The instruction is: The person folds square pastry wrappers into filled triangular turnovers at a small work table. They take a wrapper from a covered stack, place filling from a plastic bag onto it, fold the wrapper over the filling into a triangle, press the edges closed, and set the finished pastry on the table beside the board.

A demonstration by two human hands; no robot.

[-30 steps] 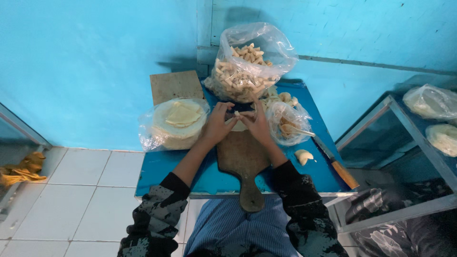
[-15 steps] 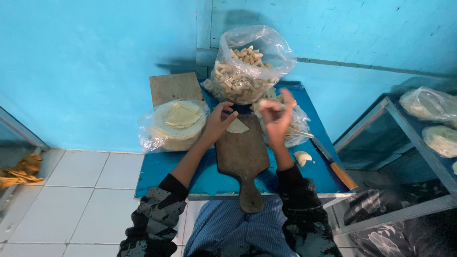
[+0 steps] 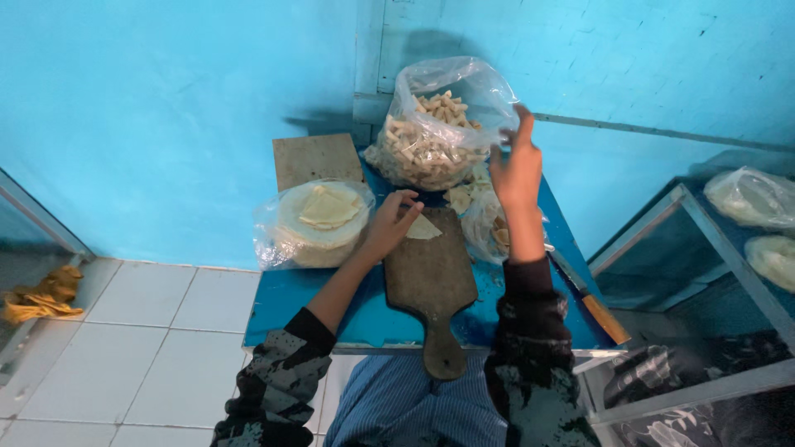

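My left hand (image 3: 387, 222) fingertips pressed on thin triangular wrapper (image 3: 423, 228) at top of wooden board (image 3: 431, 277). Looks soft, light, tearable; I'd pinch an edge. Right hand (image 3: 517, 170) raised, fingers loosely spread, empty, beside bag of rolled pieces (image 3: 435, 124).

Cutting board (image 3: 431, 277) bare below wrapper (image 3: 423, 228); bags (image 3: 435, 124) crowd far edge.

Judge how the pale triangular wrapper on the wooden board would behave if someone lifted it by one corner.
The wrapper lies flat and thin on the wooden board, so it would probably droop rather than stay stiff. It looks light. The left hand pins only its edge, suggesting it shifts easily and might tear.
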